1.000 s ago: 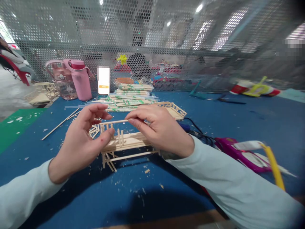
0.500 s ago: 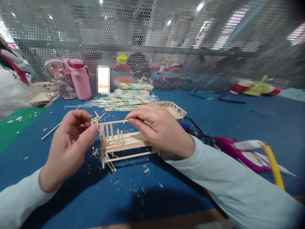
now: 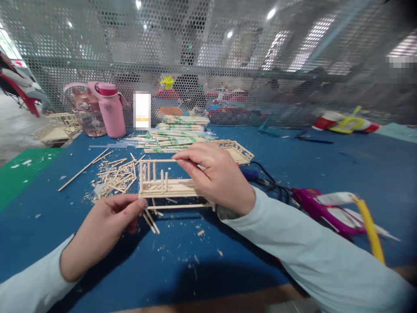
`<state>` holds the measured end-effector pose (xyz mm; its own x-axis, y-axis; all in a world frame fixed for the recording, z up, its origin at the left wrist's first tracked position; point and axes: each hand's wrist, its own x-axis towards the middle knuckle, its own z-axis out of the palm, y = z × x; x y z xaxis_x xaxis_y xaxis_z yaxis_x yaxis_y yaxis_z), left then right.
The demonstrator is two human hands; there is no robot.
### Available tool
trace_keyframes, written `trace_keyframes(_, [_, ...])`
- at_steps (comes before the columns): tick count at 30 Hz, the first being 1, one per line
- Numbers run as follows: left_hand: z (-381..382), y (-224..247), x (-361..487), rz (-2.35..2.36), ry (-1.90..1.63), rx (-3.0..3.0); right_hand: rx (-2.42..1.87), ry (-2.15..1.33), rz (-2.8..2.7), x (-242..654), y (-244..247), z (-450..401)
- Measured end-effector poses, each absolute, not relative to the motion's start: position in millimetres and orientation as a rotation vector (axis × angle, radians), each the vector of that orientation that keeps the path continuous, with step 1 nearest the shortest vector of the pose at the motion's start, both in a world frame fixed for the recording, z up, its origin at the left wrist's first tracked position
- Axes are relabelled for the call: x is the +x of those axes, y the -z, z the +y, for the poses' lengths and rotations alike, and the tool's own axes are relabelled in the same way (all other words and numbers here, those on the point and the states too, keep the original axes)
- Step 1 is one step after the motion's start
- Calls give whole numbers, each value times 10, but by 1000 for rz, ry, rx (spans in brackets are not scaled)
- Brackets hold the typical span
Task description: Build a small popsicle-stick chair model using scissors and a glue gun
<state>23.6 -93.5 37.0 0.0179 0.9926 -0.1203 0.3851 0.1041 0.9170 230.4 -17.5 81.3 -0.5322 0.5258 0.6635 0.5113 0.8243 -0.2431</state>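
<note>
A small bench-like frame of wooden sticks (image 3: 176, 190) stands upright in the middle, with a seat of sticks laid side by side and short upright posts. My left hand (image 3: 106, 221) pinches its left corner post near seat height. Up at the top rail, my right hand (image 3: 216, 176) grips the stick between thumb and fingers and covers the right end of the frame. Two loose sticks (image 3: 151, 221) lie beneath the frame's left side. Left of it, a heap of cut stick pieces (image 3: 115, 176) is spread on the blue table (image 3: 169, 278).
Packaged chopsticks (image 3: 179, 137) are piled behind the frame, beside a pink bottle (image 3: 111, 111) and a clear jug (image 3: 89, 115). A flat stick-built piece (image 3: 239, 152) lies behind my right hand. At right are a purple glue gun (image 3: 319, 211), black cables (image 3: 276, 184) and small cutters (image 3: 312, 139).
My left hand has dropped from the top left corner to the left post and closed on it. The frame's left end has risen slightly. My right hand stays on the top rail.
</note>
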Motion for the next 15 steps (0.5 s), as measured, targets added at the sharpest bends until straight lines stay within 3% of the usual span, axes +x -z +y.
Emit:
trace_keyframes(9, [-930, -324, 220, 1468, -994, 1477, -697, 248, -1926, 2290, -853, -388])
trace_keyframes(15, [-916, -301, 249, 1403, -947, 1312, -858, -146, -2052, 2184, -753, -584])
